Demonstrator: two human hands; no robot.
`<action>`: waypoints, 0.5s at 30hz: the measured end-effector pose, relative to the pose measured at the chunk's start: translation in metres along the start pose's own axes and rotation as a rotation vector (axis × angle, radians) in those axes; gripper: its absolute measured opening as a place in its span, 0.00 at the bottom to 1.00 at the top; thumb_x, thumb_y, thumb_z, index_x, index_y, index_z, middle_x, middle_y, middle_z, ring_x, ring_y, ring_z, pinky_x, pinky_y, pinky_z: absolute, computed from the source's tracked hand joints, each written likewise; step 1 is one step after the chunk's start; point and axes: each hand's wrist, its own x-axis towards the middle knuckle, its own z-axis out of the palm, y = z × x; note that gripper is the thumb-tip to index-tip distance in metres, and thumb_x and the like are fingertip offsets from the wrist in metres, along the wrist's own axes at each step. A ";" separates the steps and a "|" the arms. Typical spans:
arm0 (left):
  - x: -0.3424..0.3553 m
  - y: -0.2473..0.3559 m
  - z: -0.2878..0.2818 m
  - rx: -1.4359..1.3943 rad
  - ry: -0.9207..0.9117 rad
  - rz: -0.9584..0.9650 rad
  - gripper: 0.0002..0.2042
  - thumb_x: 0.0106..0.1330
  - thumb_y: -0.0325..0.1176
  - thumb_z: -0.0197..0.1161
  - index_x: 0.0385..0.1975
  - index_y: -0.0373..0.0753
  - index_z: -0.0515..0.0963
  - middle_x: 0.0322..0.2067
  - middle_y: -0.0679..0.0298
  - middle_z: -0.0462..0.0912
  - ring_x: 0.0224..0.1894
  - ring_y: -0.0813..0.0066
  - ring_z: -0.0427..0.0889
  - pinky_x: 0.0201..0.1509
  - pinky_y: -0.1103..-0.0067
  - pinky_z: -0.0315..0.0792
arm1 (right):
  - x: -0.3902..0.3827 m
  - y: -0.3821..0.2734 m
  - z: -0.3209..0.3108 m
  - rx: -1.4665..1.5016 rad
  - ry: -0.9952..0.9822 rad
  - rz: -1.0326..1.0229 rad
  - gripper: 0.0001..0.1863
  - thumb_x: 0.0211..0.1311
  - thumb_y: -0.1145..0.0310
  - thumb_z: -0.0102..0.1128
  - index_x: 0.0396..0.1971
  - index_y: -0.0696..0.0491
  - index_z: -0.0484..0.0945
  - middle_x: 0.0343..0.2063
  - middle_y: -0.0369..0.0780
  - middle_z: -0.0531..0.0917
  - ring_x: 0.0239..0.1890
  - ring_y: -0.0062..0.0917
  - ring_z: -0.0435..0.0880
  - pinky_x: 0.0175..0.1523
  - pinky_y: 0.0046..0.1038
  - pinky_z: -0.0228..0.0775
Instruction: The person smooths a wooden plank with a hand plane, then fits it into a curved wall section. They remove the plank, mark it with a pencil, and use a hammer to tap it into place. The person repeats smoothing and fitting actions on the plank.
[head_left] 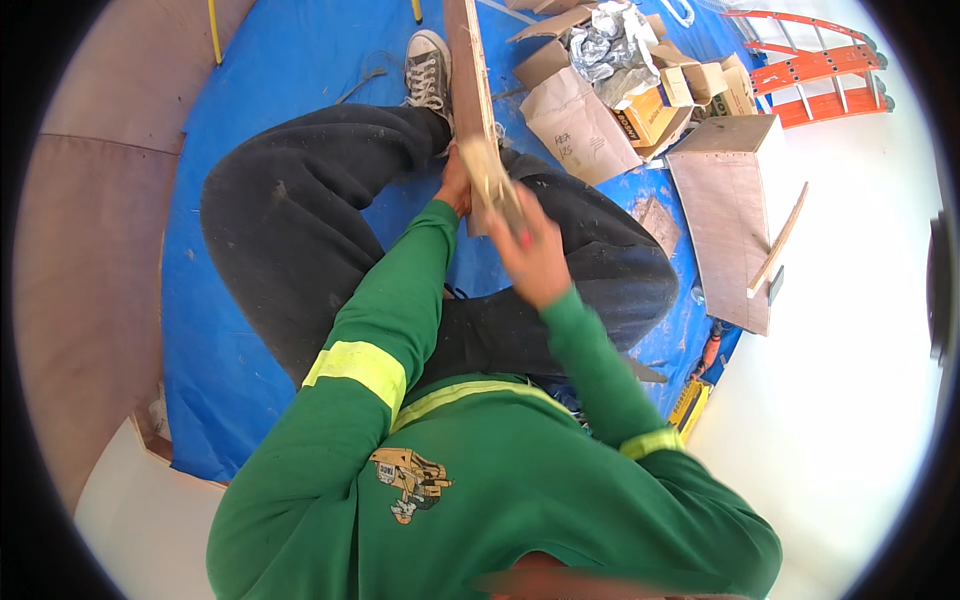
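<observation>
A long wooden board [467, 60] stands between my bent legs, running from near my lap out past my shoes. My left hand [457, 183] is closed around its left edge. On top of the board, my right hand [530, 247] grips an elongated tan tool [488, 178]. Motion smears this tool, and its kind cannot be made out; a small red spot shows by the fingers. The board's near end lies partly under the tool and my right hand.
Blue sheeting [290, 60] covers the floor. At the far right are cardboard boxes [575, 125] with crumpled plastic, and an orange ladder [815, 75]. Right of my knee stand a plywood box [722, 190] and a thin wood strip [780, 240]. A wooden panel [100, 200] rises at left.
</observation>
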 end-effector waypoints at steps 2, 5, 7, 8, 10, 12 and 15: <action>0.006 -0.004 -0.004 0.039 0.017 -0.045 0.31 0.85 0.63 0.38 0.56 0.43 0.80 0.38 0.61 0.86 0.38 0.62 0.88 0.44 0.61 0.86 | -0.043 0.006 -0.011 0.020 -0.025 0.044 0.26 0.71 0.64 0.70 0.64 0.55 0.76 0.44 0.52 0.89 0.48 0.45 0.92 0.52 0.37 0.82; 0.013 -0.007 -0.007 -0.010 -0.002 -0.044 0.33 0.84 0.65 0.36 0.58 0.43 0.79 0.39 0.59 0.86 0.38 0.63 0.88 0.44 0.61 0.87 | -0.013 0.016 -0.008 0.112 -0.018 0.047 0.26 0.70 0.65 0.70 0.64 0.57 0.76 0.43 0.51 0.90 0.47 0.42 0.93 0.52 0.37 0.83; 0.014 -0.006 -0.006 0.019 0.018 -0.047 0.34 0.84 0.66 0.35 0.59 0.43 0.79 0.40 0.59 0.86 0.39 0.63 0.88 0.45 0.61 0.87 | 0.076 0.024 0.014 0.027 0.074 -0.015 0.24 0.68 0.59 0.71 0.57 0.59 0.81 0.42 0.53 0.90 0.43 0.43 0.92 0.49 0.38 0.82; 0.012 -0.005 -0.006 0.100 0.084 -0.051 0.34 0.84 0.67 0.35 0.59 0.44 0.78 0.40 0.59 0.86 0.39 0.63 0.88 0.47 0.62 0.87 | 0.124 0.026 0.022 0.023 0.086 -0.093 0.26 0.68 0.52 0.70 0.55 0.59 0.82 0.44 0.55 0.89 0.47 0.48 0.91 0.51 0.43 0.81; 0.007 -0.002 -0.003 0.178 0.201 -0.156 0.34 0.84 0.67 0.34 0.59 0.45 0.78 0.39 0.60 0.85 0.39 0.65 0.88 0.47 0.63 0.87 | 0.227 0.026 0.039 -0.112 0.101 0.074 0.32 0.65 0.43 0.66 0.57 0.56 0.83 0.52 0.56 0.88 0.57 0.52 0.87 0.61 0.46 0.79; 0.000 0.002 0.002 0.146 0.124 -0.069 0.34 0.84 0.67 0.33 0.59 0.46 0.79 0.37 0.61 0.85 0.35 0.67 0.87 0.42 0.63 0.87 | 0.295 0.025 0.058 -0.246 0.213 0.097 0.33 0.64 0.42 0.66 0.57 0.55 0.83 0.54 0.57 0.87 0.60 0.55 0.85 0.67 0.46 0.76; -0.009 0.006 0.006 0.143 0.061 -0.067 0.33 0.85 0.65 0.33 0.58 0.46 0.80 0.35 0.64 0.85 0.32 0.69 0.86 0.38 0.64 0.86 | 0.306 0.035 0.060 -0.181 0.103 0.073 0.35 0.64 0.40 0.65 0.58 0.55 0.83 0.54 0.57 0.87 0.61 0.56 0.83 0.69 0.48 0.73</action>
